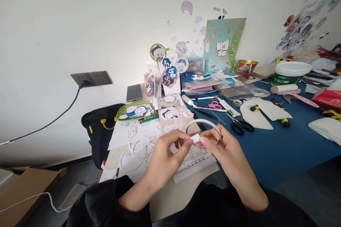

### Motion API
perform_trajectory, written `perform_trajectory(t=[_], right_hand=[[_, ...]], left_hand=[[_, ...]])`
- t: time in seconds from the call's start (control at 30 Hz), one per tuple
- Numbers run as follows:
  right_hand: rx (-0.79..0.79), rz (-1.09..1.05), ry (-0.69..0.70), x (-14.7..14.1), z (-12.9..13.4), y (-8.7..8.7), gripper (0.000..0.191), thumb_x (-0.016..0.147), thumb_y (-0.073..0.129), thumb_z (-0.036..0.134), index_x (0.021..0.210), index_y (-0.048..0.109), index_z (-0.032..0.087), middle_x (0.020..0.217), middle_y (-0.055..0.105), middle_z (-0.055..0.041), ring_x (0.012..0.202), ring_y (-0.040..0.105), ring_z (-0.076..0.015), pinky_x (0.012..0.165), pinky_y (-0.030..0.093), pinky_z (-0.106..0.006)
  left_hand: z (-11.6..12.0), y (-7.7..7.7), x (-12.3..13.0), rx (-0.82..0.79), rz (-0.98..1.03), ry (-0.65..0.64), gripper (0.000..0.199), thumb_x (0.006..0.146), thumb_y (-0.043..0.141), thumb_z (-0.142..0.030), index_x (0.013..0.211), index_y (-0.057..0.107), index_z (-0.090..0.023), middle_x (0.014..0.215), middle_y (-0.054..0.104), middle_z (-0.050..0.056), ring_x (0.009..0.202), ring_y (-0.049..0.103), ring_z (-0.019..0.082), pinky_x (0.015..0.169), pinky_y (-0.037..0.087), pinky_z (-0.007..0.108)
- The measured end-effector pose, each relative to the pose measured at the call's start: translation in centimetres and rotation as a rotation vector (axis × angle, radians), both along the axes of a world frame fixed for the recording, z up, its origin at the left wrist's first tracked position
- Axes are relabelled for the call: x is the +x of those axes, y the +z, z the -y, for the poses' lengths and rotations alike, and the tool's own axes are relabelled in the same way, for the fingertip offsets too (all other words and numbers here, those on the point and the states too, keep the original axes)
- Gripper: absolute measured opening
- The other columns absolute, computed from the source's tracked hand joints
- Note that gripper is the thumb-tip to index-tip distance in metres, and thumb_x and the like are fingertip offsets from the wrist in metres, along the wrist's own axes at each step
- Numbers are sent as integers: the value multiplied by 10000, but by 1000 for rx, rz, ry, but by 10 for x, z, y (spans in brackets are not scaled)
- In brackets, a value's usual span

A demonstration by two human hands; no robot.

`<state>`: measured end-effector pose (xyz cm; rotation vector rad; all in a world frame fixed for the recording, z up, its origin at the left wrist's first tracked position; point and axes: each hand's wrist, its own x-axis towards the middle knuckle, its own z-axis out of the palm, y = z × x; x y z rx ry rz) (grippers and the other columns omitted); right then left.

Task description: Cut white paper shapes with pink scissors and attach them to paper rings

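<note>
Over the near edge of the desk, my right hand (229, 150) holds a thin, wide roll of tape (204, 122), its ring standing up between my two hands. My left hand (169, 150) pinches a small white piece (195, 138) at the roll's front. The right thumb tip lies close to that piece's other side; whether the piece is still joined to the roll, I cannot tell. Beneath the hands lies a printed sheet (195, 158). White paper offcuts (138, 150) are heaped left of my left hand, and cut-out character drawings (170, 114) lie just beyond.
A green tray (121, 114) of cut-outs and a phone (134, 93) stand at the left. Black scissors (241, 126), pink scissors (215, 105), a glue bottle (188, 100) and pens lie beyond my right hand. A white-lidded tub (291, 72) stands further right.
</note>
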<state>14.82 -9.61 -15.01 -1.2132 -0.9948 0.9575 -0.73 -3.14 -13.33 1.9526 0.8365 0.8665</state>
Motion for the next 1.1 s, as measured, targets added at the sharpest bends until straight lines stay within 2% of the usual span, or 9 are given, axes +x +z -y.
perform_trajectory(t=[0.13,0.23,0.37,0.43,0.5,0.63,0.77,0.9,1.1], right_hand=[[-4,-88,79,1,5,-1,367,951,399,439,677,465,204,640,460,25,601,415,-127,624,351,-277],[-11,-328,149,-3,8,-3,375,951,398,426,652,414,201,610,383,36,554,294,-117,556,286,-270],[21,-516,123,-10,4,-4,298,929,477,402,724,520,190,641,383,37,548,277,-98,543,295,-251],[36,-527,49,-11,0,-6,197,904,542,360,820,608,194,691,432,30,543,300,-80,545,316,-237],[57,-512,-36,-9,-3,-10,117,860,618,314,887,662,209,746,471,19,562,358,-70,559,349,-226],[155,-365,-170,-3,-1,-17,39,811,682,275,807,700,241,925,520,-7,636,478,-80,557,404,-234],[243,105,-251,3,14,-9,90,840,643,221,785,701,262,973,559,-11,537,487,-68,458,398,-240],[303,458,-137,-1,22,14,155,837,630,158,836,703,295,811,627,12,533,524,-87,433,401,-219],[286,485,-139,-24,3,45,95,817,649,202,801,700,281,681,616,33,449,448,-68,407,363,-209]], left_hand=[[-4,2,-3,-64,179,77,146,873,555,-286,775,624,-202,878,620,28,842,544,170,729,408,266],[-5,5,-3,-209,238,27,151,862,567,-275,746,627,-198,1030,616,38,947,544,177,737,411,244],[-4,5,0,-421,204,-56,185,846,576,-325,742,631,-182,868,635,17,585,446,95,552,364,231],[-3,4,0,-435,208,-60,189,834,588,-333,747,645,-176,814,629,7,517,372,76,509,331,230],[-3,4,1,-411,217,-55,182,823,604,-323,741,659,-170,831,641,16,530,399,79,509,340,229],[-4,2,0,-338,216,-17,164,829,608,-306,750,680,-182,945,686,44,701,566,136,574,414,237],[-5,-1,-4,-130,243,85,124,836,616,-271,786,707,-204,1024,710,46,940,625,195,718,463,267],[-8,1,-8,44,317,158,82,803,656,-227,785,730,-196,869,736,45,825,648,188,707,482,291],[-10,6,-15,227,507,214,106,796,664,-164,806,743,-235,818,732,9,743,611,161,759,472,324]])
